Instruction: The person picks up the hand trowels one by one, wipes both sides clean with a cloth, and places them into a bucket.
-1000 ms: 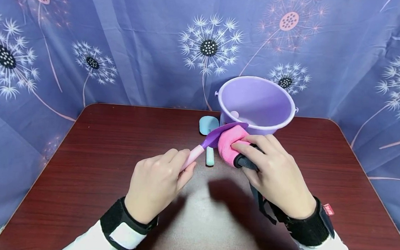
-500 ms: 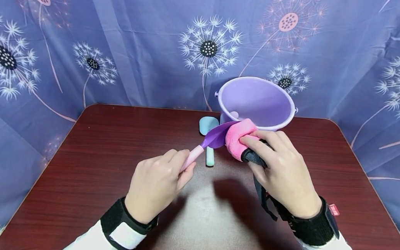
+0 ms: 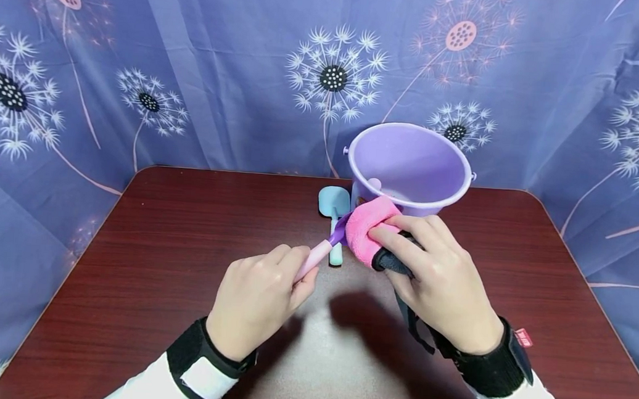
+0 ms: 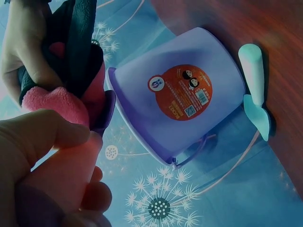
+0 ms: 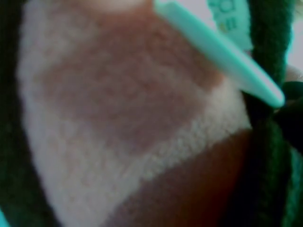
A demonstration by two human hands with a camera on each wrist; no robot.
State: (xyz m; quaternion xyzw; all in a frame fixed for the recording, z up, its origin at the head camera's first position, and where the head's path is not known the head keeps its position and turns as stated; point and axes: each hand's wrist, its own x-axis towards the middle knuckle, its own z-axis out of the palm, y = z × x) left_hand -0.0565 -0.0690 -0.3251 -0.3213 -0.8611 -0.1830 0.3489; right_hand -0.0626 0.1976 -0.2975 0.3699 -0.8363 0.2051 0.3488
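Observation:
My left hand (image 3: 262,300) grips the pink handle of a toy shovel (image 3: 314,260) with a purple blade, held above the table. In my right hand (image 3: 441,282) is a bunched pink cloth (image 3: 370,228) with black edging, fingers pressed into its folds. The cloth lies against the blade and covers most of it. From the left wrist view, the cloth (image 4: 57,101) wraps close to the blade near the handle's end. Pink fabric (image 5: 118,94), blurred, fills much of the right wrist view, so the fingers' grip there is hidden.
Behind the cloth stands a lilac bucket (image 3: 411,156) with a small pinkish thing inside; an orange label (image 4: 184,92) shows on its side. A light blue toy shovel (image 3: 334,200) with a mint handle lies left of it. Patterned blue fabric (image 3: 238,95) hangs behind the table (image 3: 184,227).
The cloth slid up and right along the blade, then came back down and left, covering more of it. My left hand and the shovel shifted slightly right, with the blade turned more edge-on.

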